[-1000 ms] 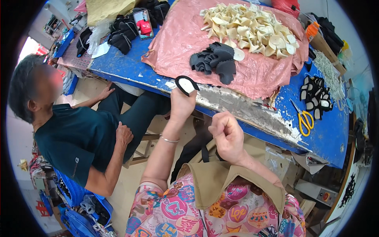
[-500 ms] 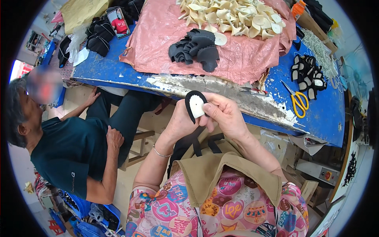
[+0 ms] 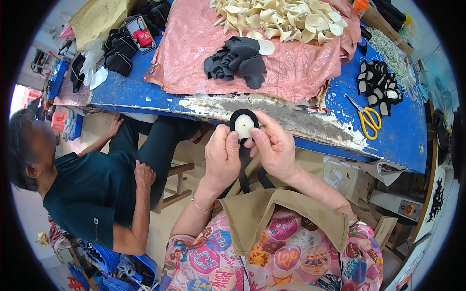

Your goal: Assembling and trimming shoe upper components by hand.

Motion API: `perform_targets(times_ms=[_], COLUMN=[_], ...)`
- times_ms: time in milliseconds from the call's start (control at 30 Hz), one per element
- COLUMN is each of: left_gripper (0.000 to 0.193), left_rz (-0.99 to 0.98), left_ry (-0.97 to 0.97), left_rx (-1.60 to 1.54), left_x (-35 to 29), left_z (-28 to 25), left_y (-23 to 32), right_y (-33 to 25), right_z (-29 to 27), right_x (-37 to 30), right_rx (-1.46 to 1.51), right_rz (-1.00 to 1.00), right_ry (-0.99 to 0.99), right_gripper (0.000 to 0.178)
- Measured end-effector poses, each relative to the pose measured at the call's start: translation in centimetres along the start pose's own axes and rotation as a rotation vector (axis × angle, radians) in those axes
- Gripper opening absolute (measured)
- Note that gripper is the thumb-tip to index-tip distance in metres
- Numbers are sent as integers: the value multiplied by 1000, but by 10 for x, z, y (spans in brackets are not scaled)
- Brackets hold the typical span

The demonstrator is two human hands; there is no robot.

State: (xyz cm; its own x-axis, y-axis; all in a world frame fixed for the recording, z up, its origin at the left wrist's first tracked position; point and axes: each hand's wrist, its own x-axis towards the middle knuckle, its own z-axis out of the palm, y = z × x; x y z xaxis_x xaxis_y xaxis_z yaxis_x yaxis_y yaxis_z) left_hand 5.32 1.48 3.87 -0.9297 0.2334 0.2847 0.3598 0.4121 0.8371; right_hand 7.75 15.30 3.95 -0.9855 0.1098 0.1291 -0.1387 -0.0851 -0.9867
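Observation:
Between my hands, just off the table's front edge, is a cream shoe heel (image 3: 244, 127). Its rounded, flat seat faces up with a small dark hole in it, and a black cover piece (image 3: 237, 115) curves round its rim. My left hand (image 3: 223, 157) pinches the left lower side of heel and cover, thumb in front. From the right, my right hand (image 3: 275, 145) closes on the piece, its thumb pressed on the cream face. My fingers hide the lower part of the heel.
Beyond are loose cream heels (image 3: 281, 22) and black cover pieces (image 3: 238, 60) on a pink sheet (image 3: 182, 72). Yellow-handled scissors (image 3: 369, 122) and black-covered pieces (image 3: 378, 89) lie right on the blue table (image 3: 400, 140). A co-worker (image 3: 92, 189) sits at my left; a phone (image 3: 141, 35) stands behind.
The heel has turned so its face points more squarely up. My left hand has shifted lower, its thumb now showing at the near left side. Both hands keep their hold.

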Motion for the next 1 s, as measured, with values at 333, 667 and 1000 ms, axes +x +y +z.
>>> perform_targets(times_ms=[333, 667, 1000], left_gripper=[19, 16, 21], left_rz=[-57, -193, -244], left_ry=[-23, -181, -164], left_rx=[-7, -334, -418], left_x=[-9, -13, -7], left_z=[16, 36, 40], left_y=[-16, -14, -22], right_y=[16, 5, 65], right_z=[-30, -50, -73], right_x=[9, 23, 49], right_rx=[-217, -448, -132], right_rz=[-114, -314, -46], right_ry=[-56, 68, 243], right_gripper=[29, 14, 17])
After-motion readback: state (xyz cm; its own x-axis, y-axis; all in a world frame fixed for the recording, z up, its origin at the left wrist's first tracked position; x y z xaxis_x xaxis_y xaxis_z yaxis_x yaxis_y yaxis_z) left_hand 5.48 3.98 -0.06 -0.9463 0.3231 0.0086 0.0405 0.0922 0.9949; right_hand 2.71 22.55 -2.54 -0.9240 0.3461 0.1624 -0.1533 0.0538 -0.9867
